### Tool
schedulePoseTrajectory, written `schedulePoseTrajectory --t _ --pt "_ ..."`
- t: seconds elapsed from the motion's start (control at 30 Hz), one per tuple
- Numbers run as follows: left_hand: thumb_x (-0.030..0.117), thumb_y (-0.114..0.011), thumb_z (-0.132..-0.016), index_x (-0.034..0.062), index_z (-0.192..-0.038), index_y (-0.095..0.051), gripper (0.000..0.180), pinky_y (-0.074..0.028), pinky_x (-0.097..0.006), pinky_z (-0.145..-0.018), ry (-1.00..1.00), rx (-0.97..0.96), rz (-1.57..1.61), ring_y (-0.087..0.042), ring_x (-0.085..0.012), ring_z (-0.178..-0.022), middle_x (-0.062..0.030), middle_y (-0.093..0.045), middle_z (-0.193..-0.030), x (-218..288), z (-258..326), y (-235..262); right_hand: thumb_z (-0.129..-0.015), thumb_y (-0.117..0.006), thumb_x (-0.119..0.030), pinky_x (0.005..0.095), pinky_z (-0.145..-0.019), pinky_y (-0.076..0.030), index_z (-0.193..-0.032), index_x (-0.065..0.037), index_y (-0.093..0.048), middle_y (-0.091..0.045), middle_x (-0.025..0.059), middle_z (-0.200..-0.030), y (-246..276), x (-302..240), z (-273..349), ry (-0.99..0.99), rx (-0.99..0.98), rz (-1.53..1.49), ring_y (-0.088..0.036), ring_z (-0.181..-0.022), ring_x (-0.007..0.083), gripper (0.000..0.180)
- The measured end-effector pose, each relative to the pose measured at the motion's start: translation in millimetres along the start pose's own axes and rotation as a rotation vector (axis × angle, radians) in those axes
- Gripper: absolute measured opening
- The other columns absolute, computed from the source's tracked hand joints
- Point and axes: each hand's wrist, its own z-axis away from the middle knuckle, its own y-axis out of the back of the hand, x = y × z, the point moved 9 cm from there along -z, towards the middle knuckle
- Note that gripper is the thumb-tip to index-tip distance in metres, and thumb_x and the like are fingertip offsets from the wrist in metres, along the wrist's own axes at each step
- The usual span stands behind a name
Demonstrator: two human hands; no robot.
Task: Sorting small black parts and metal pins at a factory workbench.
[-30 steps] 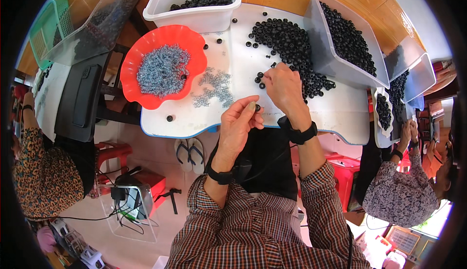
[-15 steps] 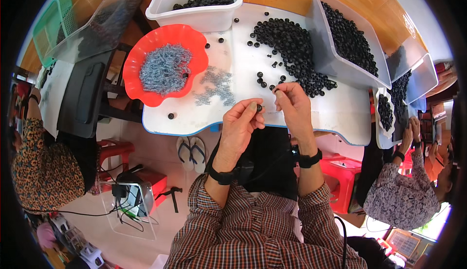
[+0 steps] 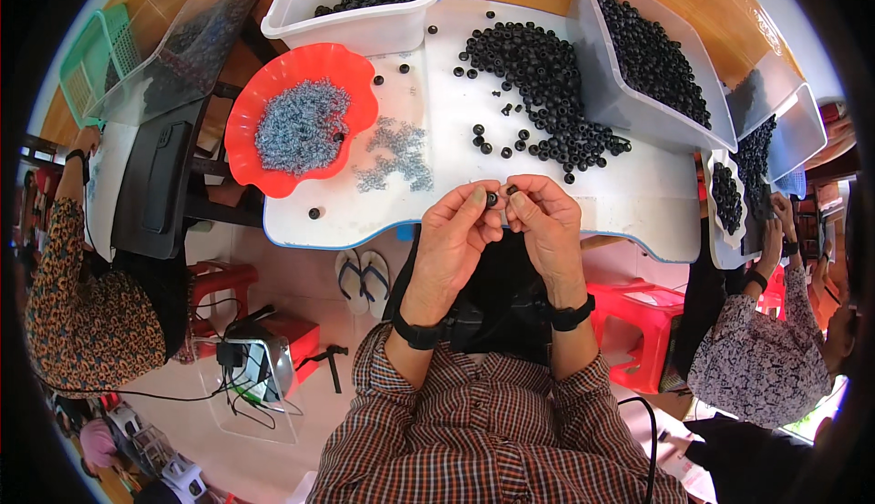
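Observation:
Close together over the table's near edge, my two hands pinch small parts. My left hand (image 3: 456, 231) is closed on a small black round part (image 3: 492, 200) between thumb and fingers. My right hand (image 3: 550, 231), also closed, grips a tiny dark piece (image 3: 512, 190) at its fingertips, facing the round part; its kind is too small to make out. Beyond them, a few black round parts (image 3: 486, 149) lie apart from a large pile of the same (image 3: 538, 76). A loose patch of small metal springs (image 3: 396, 156) lies to the left.
A red scalloped bowl (image 3: 239, 144) of springs stands at left on the white table (image 3: 346, 203). A white tub (image 3: 351, 33) and a grey bin (image 3: 629, 108) hold black parts. Co-workers sit on both sides, a patterned sleeve (image 3: 59, 249) at left. A red stool (image 3: 638, 303) stands at right.
My right hand has come down and left from the loose parts toward my left hand, with the tiny dark piece in its fingertips. The view has shifted slightly.

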Motion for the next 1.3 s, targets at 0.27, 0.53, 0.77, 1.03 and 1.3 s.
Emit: schedulePoseTrajectory --t 0.27,0.53,0.77,1.03,1.3 --pt "0.014 -0.054 -0.099 -0.0029 -0.112 -0.063 0.023 -0.05 -0.023 -0.061 0.014 -0.002 0.019 -0.059 -0.0094 -0.068 -0.0055 -0.064 -0.083 -1.2 3.3 -7.0 -0.089 -0.064 0.0 0.0217 -0.072 -0.049 -0.103 0.001 -0.065 -0.063 0.0031 -0.094 -2.0 -8.9 7.5 0.118 0.007 0.106 -0.059 -0.08 0.0084 0.014" --pt "0.013 -0.053 -0.1 -0.0034 -0.113 -0.062 0.024 -0.053 -0.023 -0.062 0.003 -0.028 0.02 -0.061 -0.0099 -0.069 -0.0062 -0.065 -0.083 -0.9 4.6 -6.9 -0.085 -0.065 0.006 0.0241 -0.08 -0.051 -0.099 0.002 -0.068 -0.059 0.0042 -0.1 -2.7 -12.9 8.3 0.19 -0.011 0.099 -0.061 -0.087 0.0113 0.015" --pt "0.015 -0.055 -0.099 -0.0024 -0.111 -0.063 0.023 -0.05 -0.023 -0.062 -0.007 0.021 -0.032 -0.058 -0.0117 -0.066 -0.0054 -0.062 -0.077 0.1 5.5 -6.1 -0.084 -0.066 0.007 0.0238 -0.079 -0.051 -0.099 0.001 -0.068 -0.059 0.004 -0.099 -4.6 -14.4 9.0 0.206 -0.009 0.136 -0.06 -0.088 0.0114 0.016" --pt "0.013 -0.056 -0.098 -0.0029 -0.112 -0.064 0.023 -0.051 -0.024 -0.063 -0.058 0.044 -0.085 -0.058 -0.0114 -0.067 -0.0056 -0.063 -0.079 3.5 6.5 -6.0 -0.084 -0.067 0.006 0.0238 -0.078 -0.05 -0.099 0.001 -0.069 -0.058 0.0031 -0.099 -5.9 -12.5 9.1 0.194 0.003 0.146 -0.059 -0.087 0.0109 0.016" --pt "0.012 -0.057 -0.097 -0.0035 -0.112 -0.064 0.023 -0.052 -0.025 -0.063 -0.111 0.03 -0.16 -0.059 -0.0113 -0.071 -0.0061 -0.064 -0.085 6.0 7.3 -5.3 -0.085 -0.066 0.005 0.0231 -0.077 -0.05 -0.099 0.001 -0.068 -0.058 0.0026 -0.1 -5.8 -10.8 9.1 0.2 0.006 0.174 -0.059 -0.086 0.0101 0.015"
